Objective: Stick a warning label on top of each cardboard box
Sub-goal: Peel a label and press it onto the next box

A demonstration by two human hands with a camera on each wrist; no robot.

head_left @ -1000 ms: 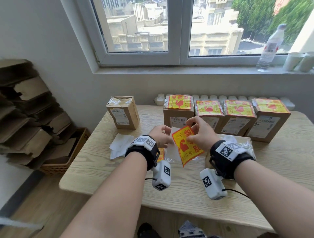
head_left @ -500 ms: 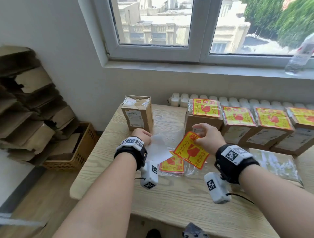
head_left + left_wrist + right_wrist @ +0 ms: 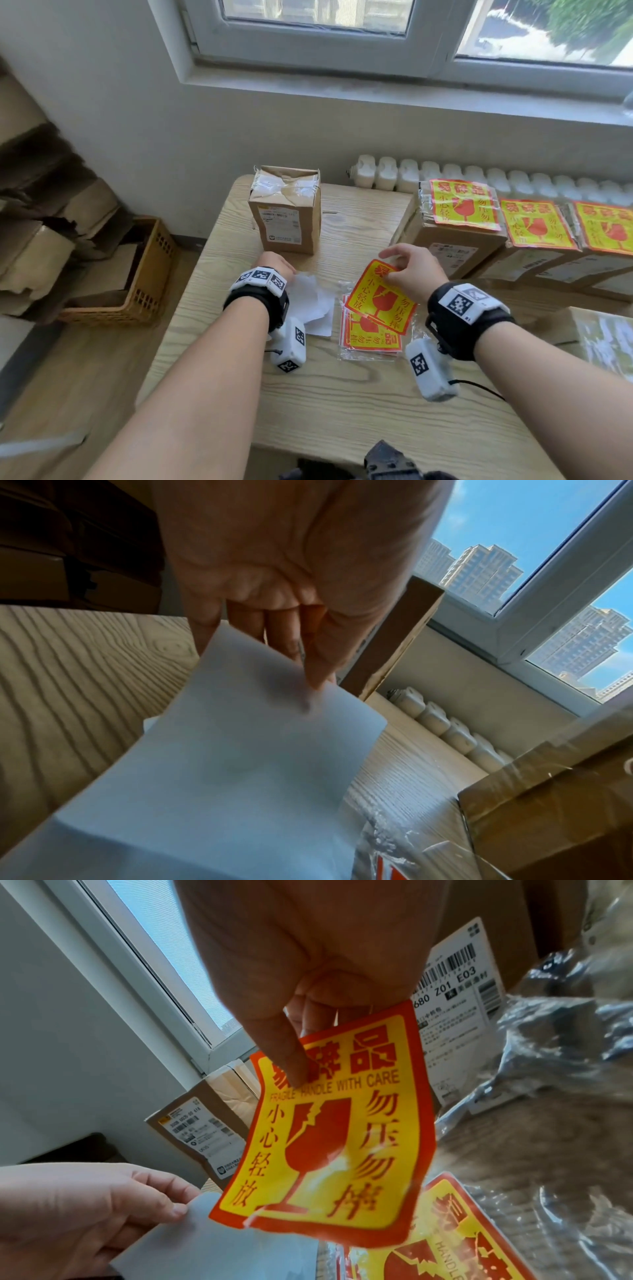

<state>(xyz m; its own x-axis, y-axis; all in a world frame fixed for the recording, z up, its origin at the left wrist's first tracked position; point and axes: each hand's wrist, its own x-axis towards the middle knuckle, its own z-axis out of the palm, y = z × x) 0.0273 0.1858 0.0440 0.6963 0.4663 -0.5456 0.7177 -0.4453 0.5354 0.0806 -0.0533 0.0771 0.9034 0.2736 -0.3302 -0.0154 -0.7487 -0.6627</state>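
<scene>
My right hand (image 3: 409, 270) pinches the top edge of a peeled red-and-yellow fragile label (image 3: 380, 298) (image 3: 335, 1139), which hangs above the table. My left hand (image 3: 275, 265) (image 3: 274, 610) pinches the white backing sheet (image 3: 310, 298) (image 3: 240, 750) low over the table, left of the label. An unlabelled cardboard box (image 3: 287, 209) stands upright at the table's far left, just beyond the left hand. To the right runs a row of boxes with labels on top, the nearest box (image 3: 452, 226) close behind my right hand.
A clear bag with more labels (image 3: 371, 337) lies under the held one. Other white backing sheets (image 3: 320, 317) lie beside it. A radiator (image 3: 445, 171) runs behind the table. A basket and flattened cardboard (image 3: 102, 267) stand on the floor at left.
My hands have pulled apart: the left has carried the backing sheet left and down, the right keeps the peeled label. The head view has swung left and down.
</scene>
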